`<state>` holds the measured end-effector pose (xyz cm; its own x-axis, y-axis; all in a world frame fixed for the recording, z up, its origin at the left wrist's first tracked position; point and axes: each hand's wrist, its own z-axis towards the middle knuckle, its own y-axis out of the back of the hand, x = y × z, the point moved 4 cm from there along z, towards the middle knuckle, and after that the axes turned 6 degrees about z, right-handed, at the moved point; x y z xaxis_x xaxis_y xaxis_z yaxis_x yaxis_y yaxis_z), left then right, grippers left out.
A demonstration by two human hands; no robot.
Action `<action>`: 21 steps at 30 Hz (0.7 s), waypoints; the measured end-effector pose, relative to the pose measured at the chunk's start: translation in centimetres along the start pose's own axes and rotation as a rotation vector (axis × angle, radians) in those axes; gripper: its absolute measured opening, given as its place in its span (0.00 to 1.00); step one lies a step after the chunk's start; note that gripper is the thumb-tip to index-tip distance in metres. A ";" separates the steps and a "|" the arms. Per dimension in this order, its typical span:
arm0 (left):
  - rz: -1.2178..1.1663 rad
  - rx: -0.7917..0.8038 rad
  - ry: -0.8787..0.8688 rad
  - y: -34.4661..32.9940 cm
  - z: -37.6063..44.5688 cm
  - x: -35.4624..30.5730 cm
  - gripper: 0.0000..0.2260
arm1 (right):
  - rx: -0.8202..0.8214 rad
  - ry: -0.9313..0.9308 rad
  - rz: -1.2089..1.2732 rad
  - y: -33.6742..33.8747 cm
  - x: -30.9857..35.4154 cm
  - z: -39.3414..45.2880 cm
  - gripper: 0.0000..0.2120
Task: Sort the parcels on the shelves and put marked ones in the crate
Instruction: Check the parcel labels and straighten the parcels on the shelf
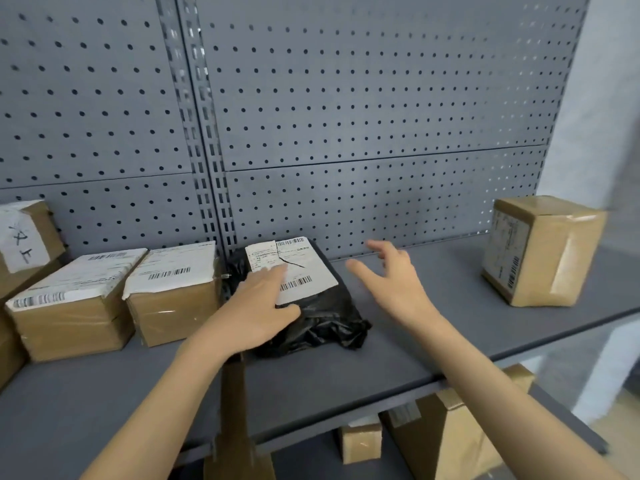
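Observation:
A black plastic-wrapped parcel (322, 317) with a white shipping label lies on the grey shelf (433, 334), against the pegboard back. My left hand (263, 303) rests flat on its left side, fingers spread over the label, not gripping. Just right of the parcel my right hand (391, 275) hovers above the shelf, open and holding nothing. Two taped cardboard boxes with white labels, one (173, 292) and another (72, 306), stand left of the black parcel. At the far left sits a box (24, 237) with handwritten marks on its label. No crate is in view.
A lone cardboard box (540, 251) stands at the shelf's right end near the edge. Under the shelf, several more cardboard boxes (446, 431) sit on a lower level. A brown cardboard piece (235, 420) sticks up in front of the shelf edge between my arms.

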<state>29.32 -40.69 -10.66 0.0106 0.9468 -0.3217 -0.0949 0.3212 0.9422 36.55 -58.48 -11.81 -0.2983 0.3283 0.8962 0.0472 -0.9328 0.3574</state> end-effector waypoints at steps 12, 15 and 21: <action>-0.195 0.086 -0.246 -4.5 4.2 -13.7 0.31 | -0.812 0.081 -0.603 17.1 -1.1 -0.8 0.41; -0.264 0.172 -0.275 -5.8 4.9 -16.4 0.33 | -0.698 -0.046 -0.342 18.8 -3.6 -0.7 0.50; -0.543 0.321 -0.188 -7.2 6.6 -18.1 0.44 | -0.602 -0.001 0.031 19.9 -5.4 -0.6 0.54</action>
<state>36.37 -60.01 -11.04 0.1498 0.6265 -0.7649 0.2746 0.7168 0.6409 38.57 -78.90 -9.72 -0.3043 0.2990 0.9044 -0.4920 -0.8623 0.1195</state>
